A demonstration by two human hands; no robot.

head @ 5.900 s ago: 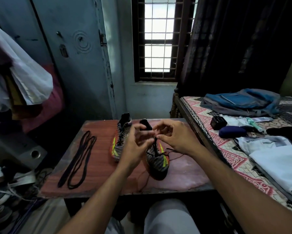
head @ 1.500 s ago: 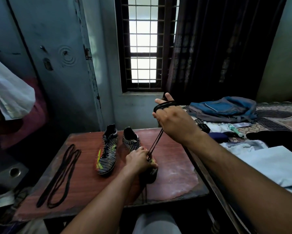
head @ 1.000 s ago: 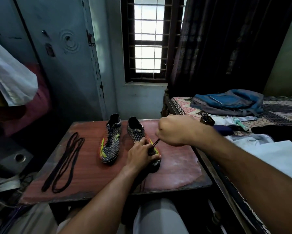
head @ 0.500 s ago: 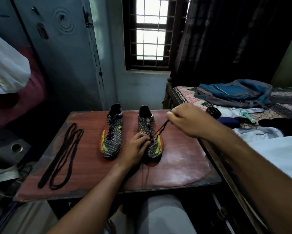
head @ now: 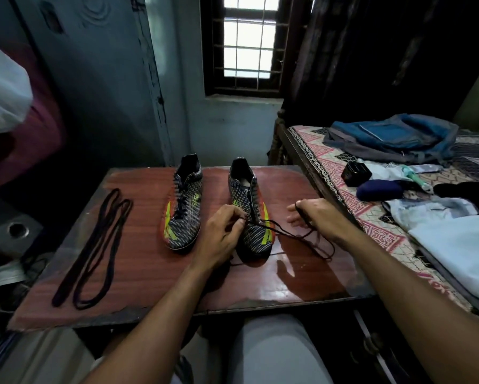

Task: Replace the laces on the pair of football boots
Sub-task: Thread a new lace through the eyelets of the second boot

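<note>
A: What has the right hand (head: 313,217) done since half a second ago?
B: It has dropped from above the boot (head: 249,214) to the table (head: 138,267), the lace (head: 293,234) now slack.
A: And the left hand (head: 221,236)?
B: It now pinches the lace beside the boot.

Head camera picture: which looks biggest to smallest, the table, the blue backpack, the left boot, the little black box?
1. table
2. blue backpack
3. left boot
4. little black box

The backpack lies farther away, so it may really be larger than it looks.
</note>
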